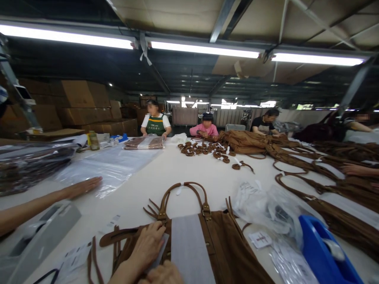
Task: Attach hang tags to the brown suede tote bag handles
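Both hands' fingers (154,236) press flat, open, on brown bag (227,244) beside grey card (189,248)

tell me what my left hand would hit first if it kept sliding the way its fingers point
Probably the bag's metal buckle just past the left hand, then the brown handle. Depth is hard to judge in this view.

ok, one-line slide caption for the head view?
Left hand presses a grey card on a brown suede bag at a shared worktable.
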`<action>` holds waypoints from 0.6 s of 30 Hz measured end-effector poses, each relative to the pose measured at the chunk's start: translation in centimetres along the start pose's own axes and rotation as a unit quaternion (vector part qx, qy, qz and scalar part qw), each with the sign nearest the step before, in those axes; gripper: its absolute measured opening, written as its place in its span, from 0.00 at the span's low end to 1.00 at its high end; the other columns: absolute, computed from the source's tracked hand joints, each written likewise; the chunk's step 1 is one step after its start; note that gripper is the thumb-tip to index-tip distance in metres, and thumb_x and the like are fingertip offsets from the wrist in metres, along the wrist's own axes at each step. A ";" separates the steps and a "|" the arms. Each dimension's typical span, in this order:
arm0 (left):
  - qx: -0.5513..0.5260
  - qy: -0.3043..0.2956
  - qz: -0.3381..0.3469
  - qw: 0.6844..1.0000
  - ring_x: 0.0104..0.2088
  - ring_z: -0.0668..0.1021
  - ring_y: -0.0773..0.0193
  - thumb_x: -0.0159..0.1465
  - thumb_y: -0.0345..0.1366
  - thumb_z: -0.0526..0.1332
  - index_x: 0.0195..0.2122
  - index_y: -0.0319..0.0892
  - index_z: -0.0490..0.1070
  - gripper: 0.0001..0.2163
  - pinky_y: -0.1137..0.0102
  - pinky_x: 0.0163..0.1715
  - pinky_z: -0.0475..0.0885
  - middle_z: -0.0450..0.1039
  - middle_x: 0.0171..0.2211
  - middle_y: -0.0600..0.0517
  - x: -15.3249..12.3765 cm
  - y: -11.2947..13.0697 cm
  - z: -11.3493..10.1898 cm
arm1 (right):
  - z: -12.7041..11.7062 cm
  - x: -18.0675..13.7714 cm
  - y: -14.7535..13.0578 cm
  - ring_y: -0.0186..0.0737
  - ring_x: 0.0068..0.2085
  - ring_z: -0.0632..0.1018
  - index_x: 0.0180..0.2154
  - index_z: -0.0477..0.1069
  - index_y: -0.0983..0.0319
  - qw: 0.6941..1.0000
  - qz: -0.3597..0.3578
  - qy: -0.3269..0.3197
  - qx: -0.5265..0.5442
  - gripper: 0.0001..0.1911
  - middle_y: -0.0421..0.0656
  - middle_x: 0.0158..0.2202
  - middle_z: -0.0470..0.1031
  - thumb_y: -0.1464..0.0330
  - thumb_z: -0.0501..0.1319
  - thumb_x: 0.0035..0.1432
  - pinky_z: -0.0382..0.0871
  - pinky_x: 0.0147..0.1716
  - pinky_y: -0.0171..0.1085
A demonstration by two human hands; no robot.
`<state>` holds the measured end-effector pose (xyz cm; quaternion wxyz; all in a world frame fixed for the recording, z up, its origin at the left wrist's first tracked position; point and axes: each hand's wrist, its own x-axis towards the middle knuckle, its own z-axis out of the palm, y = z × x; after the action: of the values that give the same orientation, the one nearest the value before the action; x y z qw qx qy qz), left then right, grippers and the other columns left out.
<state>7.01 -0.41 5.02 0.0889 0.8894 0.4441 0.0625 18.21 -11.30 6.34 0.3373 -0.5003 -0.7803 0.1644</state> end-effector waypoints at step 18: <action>0.104 0.038 0.071 0.991 0.59 0.50 0.49 0.61 0.47 0.44 0.57 0.32 0.51 0.28 0.50 0.56 0.45 0.47 0.59 0.40 4.4 9.7 7.2 | -10.7 -5.9 16.9 0.36 0.41 0.70 0.35 0.69 0.63 0.965 0.229 -0.005 -0.128 0.14 0.44 0.37 0.70 0.80 0.51 0.48 0.61 0.42 0.31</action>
<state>18.55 -3.38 0.25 -0.0259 0.9198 0.3875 0.0561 38.51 -9.88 1.83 0.2199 -0.7038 -0.6610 0.1390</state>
